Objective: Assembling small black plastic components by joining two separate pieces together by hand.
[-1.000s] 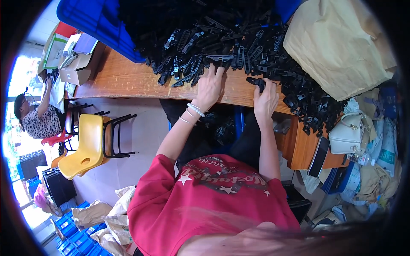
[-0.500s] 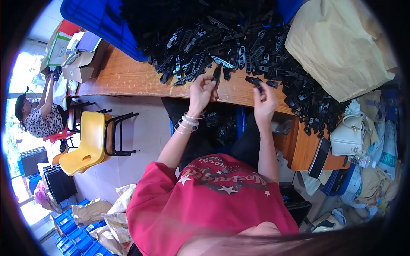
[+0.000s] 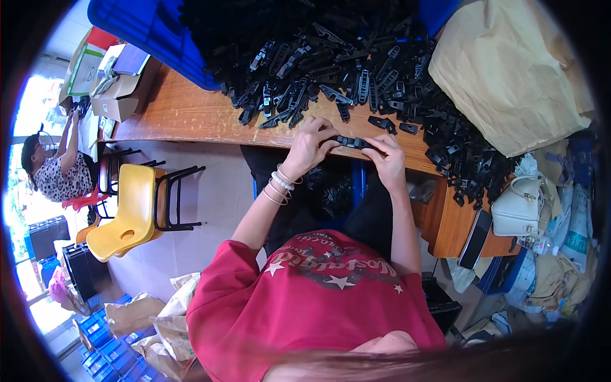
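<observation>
A slim black plastic part [image 3: 352, 142] spans the gap between my two hands, just over the table's near edge. My left hand [image 3: 312, 145], with bracelets at the wrist, pinches its left end. At its other end, the fingers of my right hand [image 3: 386, 156] are closed on it. Whether it is one piece or two joined pieces I cannot tell. Beyond my hands lies a large heap of similar black plastic parts [image 3: 363, 87]. A small loose black piece [image 3: 382, 123] rests on the wood just past my right hand.
A blue bin [image 3: 153, 38] leans at the back left of the wooden table [image 3: 210, 118]. At the right are a brown paper bag [image 3: 509, 83], a white handbag [image 3: 517, 207] and a phone [image 3: 475, 240]. A yellow chair [image 3: 130, 207] stands left; another person [image 3: 60, 169] sits beyond it.
My hands have come together, and the black part now stretches level between them. Before, my left hand held a dark part upright and my right hand was at a piece on the table.
</observation>
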Tool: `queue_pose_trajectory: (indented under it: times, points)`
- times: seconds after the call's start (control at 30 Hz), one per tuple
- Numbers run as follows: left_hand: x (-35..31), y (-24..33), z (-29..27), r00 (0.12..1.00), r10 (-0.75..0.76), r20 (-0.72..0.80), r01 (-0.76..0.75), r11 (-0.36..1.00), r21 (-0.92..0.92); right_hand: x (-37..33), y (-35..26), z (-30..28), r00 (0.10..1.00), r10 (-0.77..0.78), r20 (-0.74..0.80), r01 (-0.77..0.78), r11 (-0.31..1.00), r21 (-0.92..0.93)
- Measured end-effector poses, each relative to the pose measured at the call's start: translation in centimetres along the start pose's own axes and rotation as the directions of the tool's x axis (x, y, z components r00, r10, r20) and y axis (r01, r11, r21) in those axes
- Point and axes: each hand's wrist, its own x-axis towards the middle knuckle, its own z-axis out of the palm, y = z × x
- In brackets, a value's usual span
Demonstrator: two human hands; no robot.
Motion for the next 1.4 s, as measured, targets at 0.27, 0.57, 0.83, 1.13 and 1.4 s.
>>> queue_pose_trajectory:
  times: [0.27,0.57,0.83,1.13,1.4]
  points:
    - [0.0,-0.4,0.1,0.998,0.019,0.053,-0.016,0.998,-0.066,0.5,0.6,1.0,0.996,-0.093,0.010,0.094,0.995,-0.029]
    - [1.9,-1.0,-1.5,0.986,-0.021,0.165,0.050,0.984,-0.173,-0.6,0.8,1.3,0.988,-0.119,0.100,0.116,0.993,0.029]
    - [7.1,-1.8,-2.0,0.952,0.259,0.163,-0.302,0.879,0.368,3.3,-0.2,0.8,0.952,-0.242,-0.187,0.103,0.829,-0.549]
    - [2.2,1.1,-1.8,0.966,0.014,0.260,-0.046,0.992,0.115,1.5,-0.1,1.3,0.944,-0.235,-0.230,0.077,0.837,-0.541]
    - [5.0,-1.5,-0.4,0.964,0.078,0.254,-0.080,0.997,-0.002,1.8,-0.7,2.8,0.977,-0.153,-0.147,0.057,0.856,-0.514]
